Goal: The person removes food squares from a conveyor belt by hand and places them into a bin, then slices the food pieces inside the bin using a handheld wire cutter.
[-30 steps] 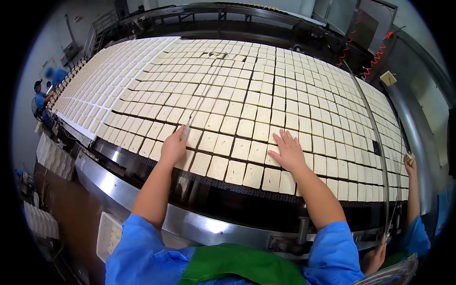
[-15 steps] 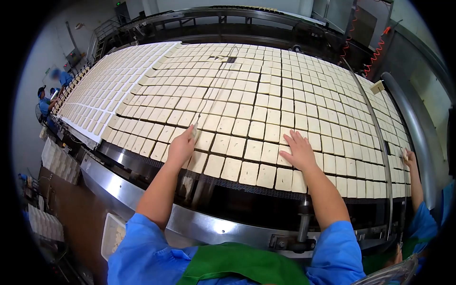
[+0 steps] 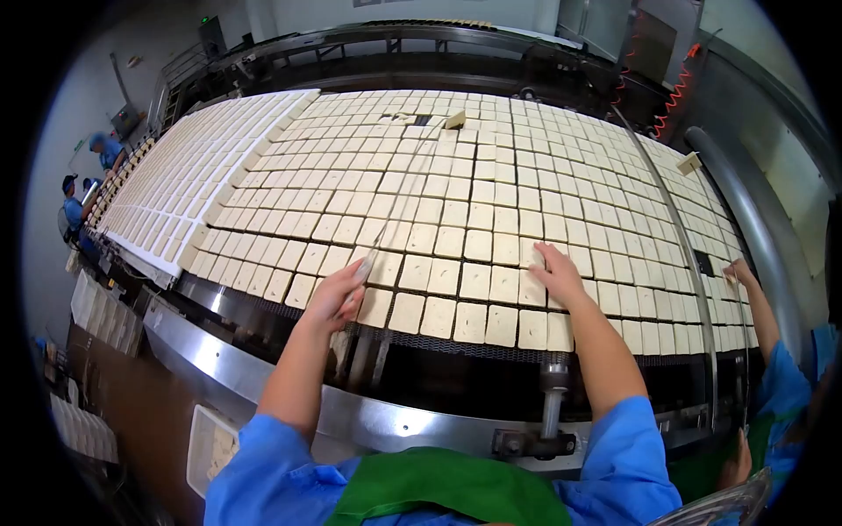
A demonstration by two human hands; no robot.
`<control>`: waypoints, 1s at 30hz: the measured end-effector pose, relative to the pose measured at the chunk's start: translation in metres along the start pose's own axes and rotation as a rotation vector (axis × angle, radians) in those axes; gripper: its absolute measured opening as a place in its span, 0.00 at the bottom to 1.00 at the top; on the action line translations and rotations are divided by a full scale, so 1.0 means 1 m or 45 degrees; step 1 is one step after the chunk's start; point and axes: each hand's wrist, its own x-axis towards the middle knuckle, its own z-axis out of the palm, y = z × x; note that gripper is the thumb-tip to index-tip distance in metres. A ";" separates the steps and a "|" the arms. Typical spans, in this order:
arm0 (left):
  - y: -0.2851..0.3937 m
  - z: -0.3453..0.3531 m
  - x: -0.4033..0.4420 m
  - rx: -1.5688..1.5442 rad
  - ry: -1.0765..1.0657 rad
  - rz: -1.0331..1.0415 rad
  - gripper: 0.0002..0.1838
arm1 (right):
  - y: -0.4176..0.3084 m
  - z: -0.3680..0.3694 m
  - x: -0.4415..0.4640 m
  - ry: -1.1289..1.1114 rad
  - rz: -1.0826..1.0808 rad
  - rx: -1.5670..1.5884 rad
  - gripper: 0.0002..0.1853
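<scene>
Pale rectangular slabs that look like tofu (image 3: 440, 320) lie in close rows on a dark mesh conveyor belt (image 3: 456, 349). My left hand (image 3: 338, 294) is closed around the pale handle of a long thin rod (image 3: 405, 186) at the belt's near edge. The rod slants away over the rows. Near its far end one slab (image 3: 455, 120) stands tilted up; whether the rod touches it I cannot tell. My right hand (image 3: 559, 276) rests on slabs of the near rows, thumb apart from the bent fingers, which are partly hidden.
A white sheet (image 3: 200, 207) with more slabs spans the left. At right, a co-worker's hand (image 3: 741, 272) touches the slabs beside a curved metal bar (image 3: 680, 219) and a large roller (image 3: 745, 210). Another tilted slab (image 3: 688, 163) stands far right. A white bin (image 3: 200, 443) holds pieces below.
A far slab near the rod's end now stands tilted up. My right hand's spread fingers have drawn in and bent. The co-worker's hand has moved left and away from the near edge.
</scene>
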 end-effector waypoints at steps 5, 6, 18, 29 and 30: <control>-0.005 -0.034 -0.107 -0.040 -0.208 -0.010 0.34 | -0.032 -0.021 0.010 0.456 0.458 2.035 0.35; -0.002 -0.039 -0.132 -0.006 -0.210 -0.028 0.38 | -0.040 -0.029 0.014 0.449 0.467 2.178 0.39; 0.016 -0.115 -0.332 0.234 -0.206 -0.205 0.29 | -0.020 -0.044 0.073 0.514 0.137 3.130 0.16; 0.021 -0.132 -0.137 1.092 0.566 0.392 0.28 | -0.094 -0.001 0.028 0.331 0.650 2.382 0.12; 0.027 -0.138 -0.114 1.263 0.613 0.398 0.28 | -0.101 0.011 0.025 0.174 0.589 2.276 0.14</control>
